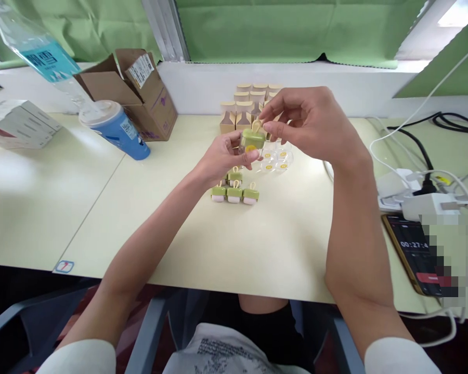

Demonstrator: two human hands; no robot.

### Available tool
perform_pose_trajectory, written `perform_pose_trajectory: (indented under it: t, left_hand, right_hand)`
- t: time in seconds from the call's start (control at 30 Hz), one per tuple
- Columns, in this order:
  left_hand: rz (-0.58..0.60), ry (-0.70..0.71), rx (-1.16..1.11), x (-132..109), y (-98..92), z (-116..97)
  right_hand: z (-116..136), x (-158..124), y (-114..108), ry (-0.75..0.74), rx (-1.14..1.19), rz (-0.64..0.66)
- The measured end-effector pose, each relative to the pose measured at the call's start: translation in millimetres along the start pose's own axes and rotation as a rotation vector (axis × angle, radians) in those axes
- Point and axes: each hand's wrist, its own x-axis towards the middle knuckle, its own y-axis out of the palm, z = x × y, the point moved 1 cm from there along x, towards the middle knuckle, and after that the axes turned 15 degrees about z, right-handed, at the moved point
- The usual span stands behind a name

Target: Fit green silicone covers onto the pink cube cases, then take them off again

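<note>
My left hand (pixel 222 156) is closed around a small green box (pixel 251 140) with a yellow spot on its side, held above the table. My right hand (pixel 308 122) pinches the pale loop on top of that same box. Just below, several finished green boxes with white bases and loops (pixel 234 193) stand in a cluster on the pale table (pixel 234 249). Clear round lids with yellow dots (pixel 276 158) lie beside them. Behind stand several small tan paper boxes (pixel 244 106) in rows.
A blue cup (pixel 119 130) and an open cardboard carton (pixel 140 88) stand at the back left, with a white box (pixel 15 124) at the far left. At the right lie a phone showing a timer (pixel 413 254), a power strip and cables (pixel 421 187).
</note>
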Motion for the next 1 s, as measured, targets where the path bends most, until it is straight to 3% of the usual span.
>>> perform_pose_trajectory:
  t: [0.27, 0.5, 0.7, 0.87, 1.0]
  left_hand:
    - [-0.085, 0.059, -0.170, -2, 0.4, -1]
    - [-0.155, 0.033, -0.154, -1, -3.2, -5]
    - [-0.137, 0.012, -0.097, 0, -8.7, -9]
    - [-0.125, 0.021, 0.002, -2, -15.2, -4]
    - [-0.211, 0.026, 0.108, -1, -17.2, 4]
  right_hand:
    - [-4, 6, 16, -0.092, -0.129, 0.095]
    - [-14, 30, 45, -0.066, -0.276, 0.005]
    - [-13, 32, 48, -0.014, -0.416, -0.035]
    - [-12, 26, 36, -0.002, -0.230, 0.054]
    - [-19, 24, 24, 0.054, -0.011, 0.025]
